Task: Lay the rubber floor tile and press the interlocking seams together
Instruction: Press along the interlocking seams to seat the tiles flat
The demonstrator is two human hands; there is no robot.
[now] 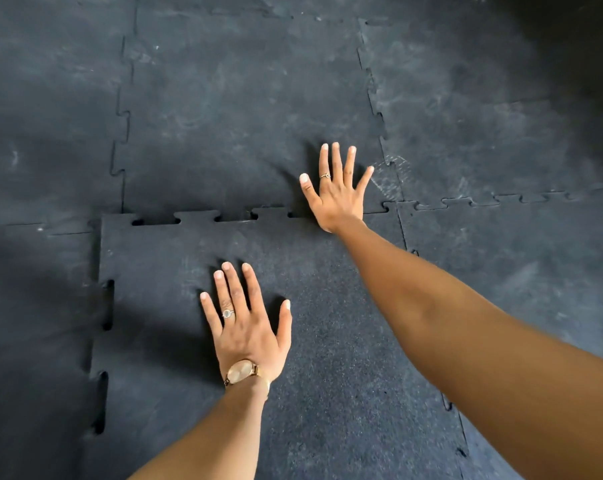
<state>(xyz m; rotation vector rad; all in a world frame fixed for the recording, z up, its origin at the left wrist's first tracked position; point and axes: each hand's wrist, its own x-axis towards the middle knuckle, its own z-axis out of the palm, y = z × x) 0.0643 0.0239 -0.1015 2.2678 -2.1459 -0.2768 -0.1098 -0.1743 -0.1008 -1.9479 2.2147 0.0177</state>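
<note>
A dark speckled rubber floor tile point(328, 358) with jigsaw edges lies in the near middle of the floor. My left hand point(246, 325) rests flat on it, fingers spread, with a ring and a wristwatch. My right hand point(336, 188) lies flat and spread over the far seam point(230, 216), its palm on the joint and its fingers on the tile beyond point(241, 116). Left of that hand, small dark gaps show between the seam's tabs. The tile's left edge point(102, 341) sits a little raised with open notches.
Laid rubber tiles cover the floor all around: one at the far right point(483, 116), one at the right point(518, 271), and more on the left point(43, 133). A scuffed whitish patch point(390, 178) marks the corner joint by my right hand.
</note>
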